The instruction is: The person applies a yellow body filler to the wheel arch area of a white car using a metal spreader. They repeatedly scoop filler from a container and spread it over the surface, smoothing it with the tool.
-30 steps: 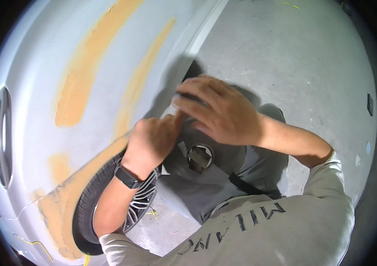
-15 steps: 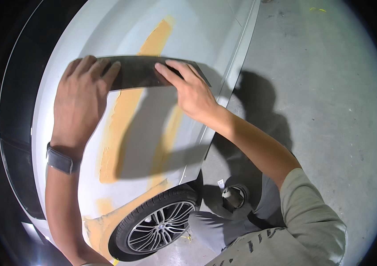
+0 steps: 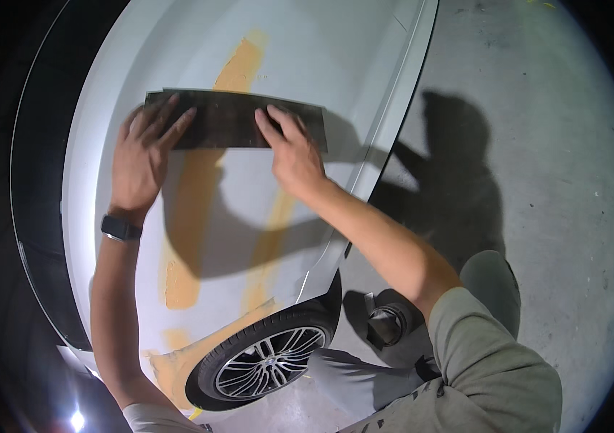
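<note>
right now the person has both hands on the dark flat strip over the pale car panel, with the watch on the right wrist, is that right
Not quite: the head view shows the watch on the left wrist, not the right. The rest stands: the left hand and right hand are both on the dark flat strip over the pale car panel.

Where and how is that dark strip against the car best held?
Probably near both ends of the dark strip, bringing the left hand and right hand in from the lower long edge: it is long, thin and lies across the car panel, leaving its outer face exposed.
</note>
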Action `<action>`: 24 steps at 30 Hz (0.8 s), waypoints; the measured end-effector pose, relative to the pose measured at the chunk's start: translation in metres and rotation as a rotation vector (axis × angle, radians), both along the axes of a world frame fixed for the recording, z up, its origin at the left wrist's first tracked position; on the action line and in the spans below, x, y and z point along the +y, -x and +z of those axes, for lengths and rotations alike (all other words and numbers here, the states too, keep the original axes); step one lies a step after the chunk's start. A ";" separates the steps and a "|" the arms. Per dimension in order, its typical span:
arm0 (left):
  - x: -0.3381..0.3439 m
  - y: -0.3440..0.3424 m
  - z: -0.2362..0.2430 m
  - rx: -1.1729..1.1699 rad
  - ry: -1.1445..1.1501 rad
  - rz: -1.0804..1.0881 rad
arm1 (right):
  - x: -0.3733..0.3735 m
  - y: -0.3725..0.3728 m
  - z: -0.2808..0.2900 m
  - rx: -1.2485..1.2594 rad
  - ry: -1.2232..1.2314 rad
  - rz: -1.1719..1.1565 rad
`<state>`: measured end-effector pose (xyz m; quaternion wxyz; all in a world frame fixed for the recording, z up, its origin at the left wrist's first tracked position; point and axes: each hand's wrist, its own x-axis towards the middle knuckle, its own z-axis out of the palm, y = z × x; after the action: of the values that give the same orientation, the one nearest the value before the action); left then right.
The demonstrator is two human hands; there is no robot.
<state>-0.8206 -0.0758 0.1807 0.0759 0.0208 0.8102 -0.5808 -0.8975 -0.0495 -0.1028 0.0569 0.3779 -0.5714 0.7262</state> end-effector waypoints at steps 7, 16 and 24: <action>0.034 -0.020 -0.017 -0.030 -0.126 0.017 | 0.052 -0.022 -0.014 -0.043 -0.066 0.081; 0.000 0.132 0.008 -0.079 -0.198 -0.158 | 0.042 0.089 0.032 -0.052 -0.195 0.003; -0.030 0.170 -0.005 -0.071 -0.222 -0.151 | 0.030 0.128 0.038 -0.102 -0.300 0.094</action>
<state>-0.9902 -0.1057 0.1754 0.0580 0.1108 0.8623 -0.4907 -1.0255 -0.0190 -0.0645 -0.0634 0.3713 -0.6574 0.6527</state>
